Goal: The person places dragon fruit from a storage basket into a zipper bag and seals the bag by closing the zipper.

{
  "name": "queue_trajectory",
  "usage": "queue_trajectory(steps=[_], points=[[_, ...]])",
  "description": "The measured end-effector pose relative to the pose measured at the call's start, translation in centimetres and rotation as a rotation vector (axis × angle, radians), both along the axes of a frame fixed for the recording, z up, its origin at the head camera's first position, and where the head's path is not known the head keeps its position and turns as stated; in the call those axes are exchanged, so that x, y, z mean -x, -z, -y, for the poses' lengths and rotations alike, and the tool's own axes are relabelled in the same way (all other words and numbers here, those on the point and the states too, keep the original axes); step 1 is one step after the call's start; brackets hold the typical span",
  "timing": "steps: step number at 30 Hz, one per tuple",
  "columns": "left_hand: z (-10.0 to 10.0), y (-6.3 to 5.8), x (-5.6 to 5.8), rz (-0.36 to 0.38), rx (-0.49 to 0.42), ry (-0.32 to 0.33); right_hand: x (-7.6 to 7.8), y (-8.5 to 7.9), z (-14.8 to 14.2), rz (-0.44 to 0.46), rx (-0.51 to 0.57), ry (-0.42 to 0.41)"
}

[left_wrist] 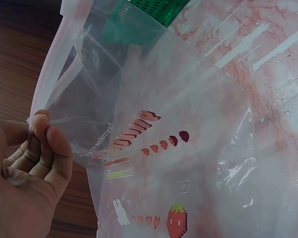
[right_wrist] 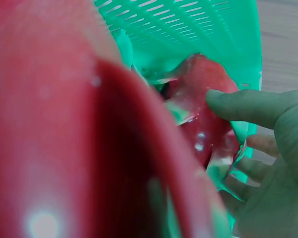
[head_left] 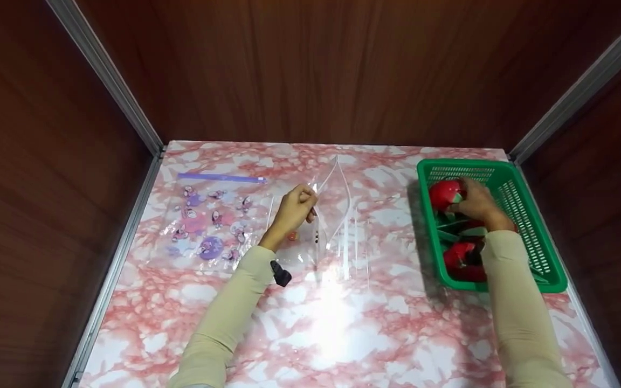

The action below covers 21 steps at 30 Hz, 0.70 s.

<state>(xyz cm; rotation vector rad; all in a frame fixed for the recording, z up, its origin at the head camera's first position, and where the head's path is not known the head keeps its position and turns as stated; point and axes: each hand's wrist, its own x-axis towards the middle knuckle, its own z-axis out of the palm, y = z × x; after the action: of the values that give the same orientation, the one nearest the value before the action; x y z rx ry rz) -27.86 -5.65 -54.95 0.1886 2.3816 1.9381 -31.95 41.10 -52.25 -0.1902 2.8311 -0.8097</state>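
My left hand (head_left: 295, 206) pinches the rim of a clear zip bag (head_left: 335, 215), whose mouth stands open toward the right. In the left wrist view, thumb and fingertips meet on the pinkish zip edge, and strawberry and rabbit prints show on the bag (left_wrist: 176, 220). Inside the green basket, my right hand (head_left: 477, 203) grips a red dragon fruit (head_left: 445, 195) with green-tipped scales. The right wrist view has the thumb on top of this dragon fruit (right_wrist: 203, 114) and the fingers along its side. Another dragon fruit (head_left: 459, 261) lies nearer the basket's front, partly behind the right forearm.
A second zip bag (head_left: 211, 221) with a purple slider and cartoon prints lies flat at the left. The green basket (head_left: 423, 226) stands at the right of the marbled table (head_left: 267, 334). Wooden panels (head_left: 310, 70) enclose the back and sides.
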Motion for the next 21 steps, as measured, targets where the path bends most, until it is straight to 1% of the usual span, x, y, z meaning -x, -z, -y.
queue_trajectory(steps=[4, 9, 14, 21], points=[[0.1, -0.1, 0.0, -0.005, 0.026, 0.0, 0.0, -0.1, 0.0, -0.003, -0.007, -0.02], [0.1, -0.2, -0.1, -0.008, 0.025, -0.004, -0.1, -0.5, -0.1, 0.034, -0.057, 0.003], [0.1, -0.1, 0.0, -0.01, 0.017, -0.006, -0.4, -0.9, -0.4, 0.052, -0.117, 0.019], [0.1, 0.0, 0.0, -0.015, 0.004, -0.004, -0.6, -1.2, -0.4, 0.086, -0.12, 0.024]])
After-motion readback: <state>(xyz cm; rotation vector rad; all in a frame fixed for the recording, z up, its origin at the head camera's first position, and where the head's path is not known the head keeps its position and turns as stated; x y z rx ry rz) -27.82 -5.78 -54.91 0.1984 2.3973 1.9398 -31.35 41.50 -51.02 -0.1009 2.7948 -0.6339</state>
